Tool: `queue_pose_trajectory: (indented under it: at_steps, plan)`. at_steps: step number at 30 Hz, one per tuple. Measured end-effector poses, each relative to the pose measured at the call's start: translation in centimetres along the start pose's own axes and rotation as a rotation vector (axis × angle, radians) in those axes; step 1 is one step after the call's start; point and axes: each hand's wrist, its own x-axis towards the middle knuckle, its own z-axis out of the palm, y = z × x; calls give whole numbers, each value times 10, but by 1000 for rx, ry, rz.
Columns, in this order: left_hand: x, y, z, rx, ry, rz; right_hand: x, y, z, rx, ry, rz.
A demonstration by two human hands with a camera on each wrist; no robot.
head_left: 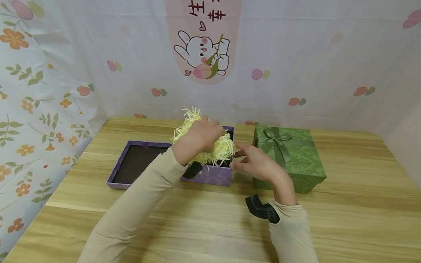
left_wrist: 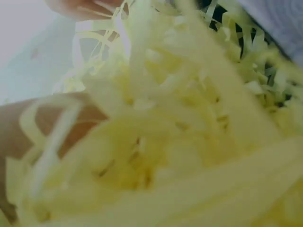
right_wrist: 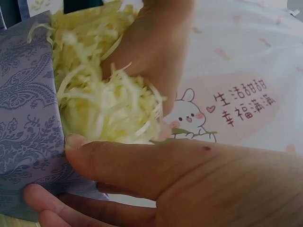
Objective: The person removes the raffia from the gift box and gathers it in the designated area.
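Note:
My left hand (head_left: pixel 202 135) is bent down over a clump of pale yellow shredded paper (head_left: pixel 221 150), its fingers sunk in the strands and partly hidden. In the left wrist view the shredded paper (left_wrist: pixel 189 118) fills most of the picture. The clump mounds above a purple patterned box (head_left: pixel 211 176) with a dark inside. At the box's right end rests my right hand (head_left: pixel 257 162). In the right wrist view, its thumb (right_wrist: pixel 102 158) lies by the rim of the box and its other fingers touch the outer wall.
A purple-edged lid (head_left: pixel 115 174) lies dark inside up, left of the box and partly behind my left sleeve. Right of my right hand stands a green box (head_left: pixel 302 161) with a ribbon bow. A printed cloth (head_left: pixel 291 52) hangs behind the wooden table (head_left: pixel 204 231).

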Motion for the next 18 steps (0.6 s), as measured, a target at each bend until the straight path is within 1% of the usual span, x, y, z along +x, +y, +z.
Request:
queue_pose_trajectory:
  at_steps: [4,9,18]
  plan:
    - [-8,-2,-6,-6,28,3,1,1,0,2,6,-14]
    - [-18,-4,-12,-22,66,6,1,1,0,-4,9,-4]
    - [-41,-11,-20,-79,114,6,1,1,0,-33,9,-6]
